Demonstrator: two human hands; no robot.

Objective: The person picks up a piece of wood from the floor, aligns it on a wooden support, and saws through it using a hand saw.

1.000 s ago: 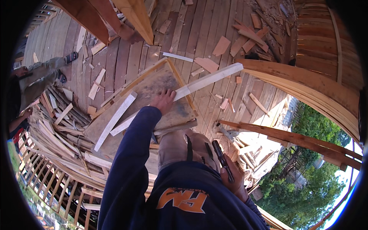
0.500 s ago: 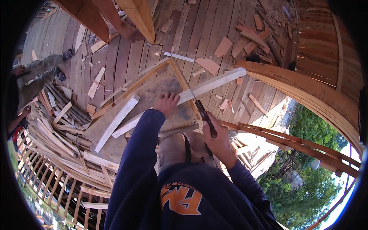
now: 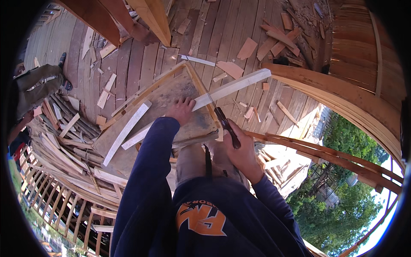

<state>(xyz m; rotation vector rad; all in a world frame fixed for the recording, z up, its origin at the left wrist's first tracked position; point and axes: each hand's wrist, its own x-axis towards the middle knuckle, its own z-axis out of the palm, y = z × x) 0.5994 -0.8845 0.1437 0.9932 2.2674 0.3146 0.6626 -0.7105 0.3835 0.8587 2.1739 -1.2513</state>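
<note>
A long pale wooden strip (image 3: 242, 84) lies slantwise across a low wooden work table (image 3: 165, 96), its far right end sticking out past the edge. My left hand (image 3: 181, 111) grips the strip and presses it to the table top. Wrapped round the dark brown handle of a handsaw (image 3: 223, 122) is my right hand (image 3: 242, 147), just off the table's right corner. The saw's thin blade, seen almost edge-on, crosses the strip to the right of my left hand. A second pale strip (image 3: 127, 132) rests on the table further left.
Wood offcuts (image 3: 247, 48) litter the plank floor (image 3: 145, 64). Stacked slats and sticks (image 3: 64, 147) stand beside a railing at left. Another person (image 3: 40, 81) stands at far left. Large curved beams (image 3: 329, 90) rise at right, and upright timbers (image 3: 152, 21) stand ahead.
The saw and my right hand have shifted slightly up and left in view, along with the table and strip. The other person's legs have moved left.
</note>
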